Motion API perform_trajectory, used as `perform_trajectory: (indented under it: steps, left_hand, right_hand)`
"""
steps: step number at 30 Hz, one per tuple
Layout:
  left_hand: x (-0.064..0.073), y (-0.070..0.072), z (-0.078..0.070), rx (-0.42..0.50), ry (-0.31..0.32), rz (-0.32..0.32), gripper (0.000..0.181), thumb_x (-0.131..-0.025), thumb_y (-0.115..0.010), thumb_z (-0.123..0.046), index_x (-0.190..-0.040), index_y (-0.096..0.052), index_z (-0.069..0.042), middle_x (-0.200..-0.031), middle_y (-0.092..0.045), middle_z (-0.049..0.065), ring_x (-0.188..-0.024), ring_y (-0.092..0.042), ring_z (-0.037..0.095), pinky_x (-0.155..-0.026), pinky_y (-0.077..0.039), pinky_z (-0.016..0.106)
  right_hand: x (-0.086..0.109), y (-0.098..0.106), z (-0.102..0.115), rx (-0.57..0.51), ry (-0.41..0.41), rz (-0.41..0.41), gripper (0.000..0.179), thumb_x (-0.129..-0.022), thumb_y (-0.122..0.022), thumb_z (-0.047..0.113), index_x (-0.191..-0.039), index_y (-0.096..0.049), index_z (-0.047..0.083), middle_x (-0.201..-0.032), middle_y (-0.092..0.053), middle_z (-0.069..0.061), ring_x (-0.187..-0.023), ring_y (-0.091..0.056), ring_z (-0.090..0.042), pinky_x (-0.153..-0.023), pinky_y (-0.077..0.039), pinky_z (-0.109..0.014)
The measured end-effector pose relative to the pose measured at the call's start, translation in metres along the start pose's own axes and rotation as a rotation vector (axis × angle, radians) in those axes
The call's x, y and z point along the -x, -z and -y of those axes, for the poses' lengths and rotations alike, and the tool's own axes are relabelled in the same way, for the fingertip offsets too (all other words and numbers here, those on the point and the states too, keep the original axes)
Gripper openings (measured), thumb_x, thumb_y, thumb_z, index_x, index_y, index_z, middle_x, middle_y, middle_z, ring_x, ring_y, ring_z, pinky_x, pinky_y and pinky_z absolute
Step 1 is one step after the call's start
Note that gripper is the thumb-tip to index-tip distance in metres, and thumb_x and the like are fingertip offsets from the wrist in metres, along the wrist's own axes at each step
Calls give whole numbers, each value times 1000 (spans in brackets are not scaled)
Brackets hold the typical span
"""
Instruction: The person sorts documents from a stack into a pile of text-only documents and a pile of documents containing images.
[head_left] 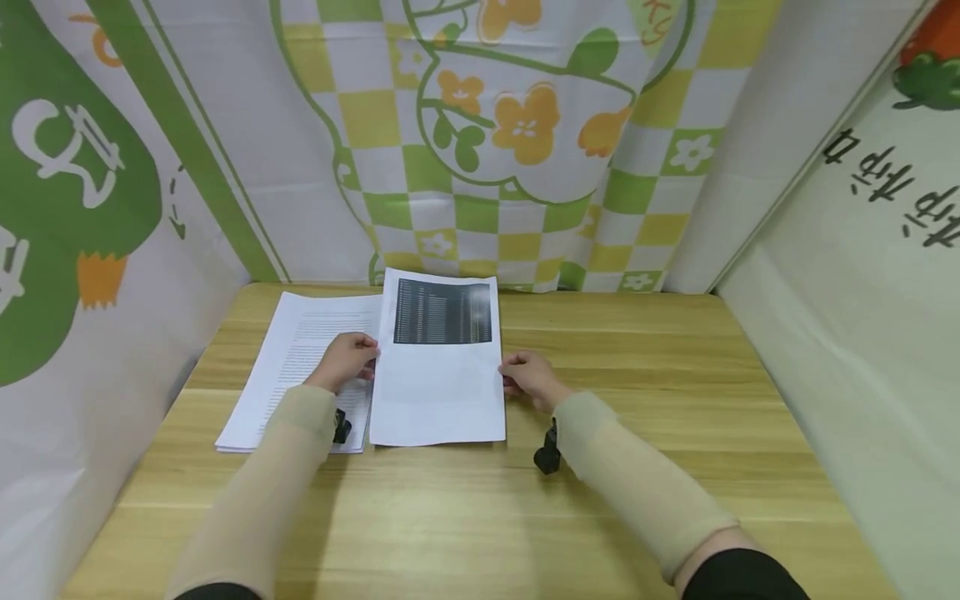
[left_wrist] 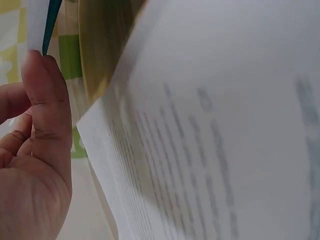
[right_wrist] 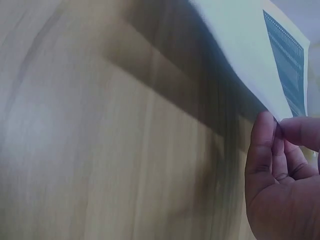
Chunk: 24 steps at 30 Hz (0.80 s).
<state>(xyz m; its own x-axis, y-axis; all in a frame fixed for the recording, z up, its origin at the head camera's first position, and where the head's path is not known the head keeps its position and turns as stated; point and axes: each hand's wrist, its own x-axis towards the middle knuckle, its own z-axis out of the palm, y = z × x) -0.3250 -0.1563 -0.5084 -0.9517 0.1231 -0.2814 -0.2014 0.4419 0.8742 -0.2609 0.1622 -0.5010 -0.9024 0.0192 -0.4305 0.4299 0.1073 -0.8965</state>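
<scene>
A white sheet of paper [head_left: 438,392] with a dark printed block across its upper part is held up off the table between both hands. My left hand [head_left: 348,360] pinches its left edge between thumb and fingers. On the opposite edge, my right hand [head_left: 531,375] pinches the paper, and the right wrist view shows thumb and forefinger meeting at that edge. Beneath my left hand lies a stack of printed pages [head_left: 300,358], partly covered by the hand and the sheet. Its text lines fill much of the left wrist view.
The wooden table [head_left: 637,500] extends to the right and toward the front. A patterned curtain [head_left: 487,225] hangs along its back edge, with pale fabric walls on both sides. A small black device [head_left: 549,454] is strapped at the right wrist.
</scene>
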Motion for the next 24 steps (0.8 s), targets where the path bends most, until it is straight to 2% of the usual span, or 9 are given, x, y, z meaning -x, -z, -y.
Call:
perform_trajectory:
  steps: [9,17,20,24]
  left_hand:
    - [-1,-27,-8,25,-29,34,20,-96,-51,-4,-109,-56,10,-96,-58,18,-72,-59,17,-62,-58,30]
    - [-4,-50,-19,20,-42,78,21,-97,-50,-5,-110,-57,10,-96,-59,19,-73,-60,20,-62,-57,30]
    - [-6,-58,-20,12,-31,97,20,-98,-50,-6,-109,-58,9,-93,-60,18,-72,-60,20,-61,-57,30]
    - [-7,-65,-19,4,-1,87,18,-97,-50,-5,-105,-59,8,-89,-60,16,-70,-60,19,-60,-57,29]
  right_hand:
    - [4,26,-7,42,-21,-13,16,-96,-54,2,-110,-55,-7,-92,-55,-11,-76,-55,-16,-71,-56,-28]
    - [5,52,-18,-6,-51,-22,15,-97,-53,2,-110,-53,-6,-91,-55,-9,-73,-55,-14,-66,-55,-25]
    - [6,58,-22,3,-63,-19,14,-97,-52,2,-109,-53,-6,-92,-55,-9,-74,-55,-14,-66,-55,-25]
    - [8,60,-25,22,-76,-3,14,-97,-53,3,-108,-53,-6,-95,-55,-10,-76,-55,-14,-67,-55,-25]
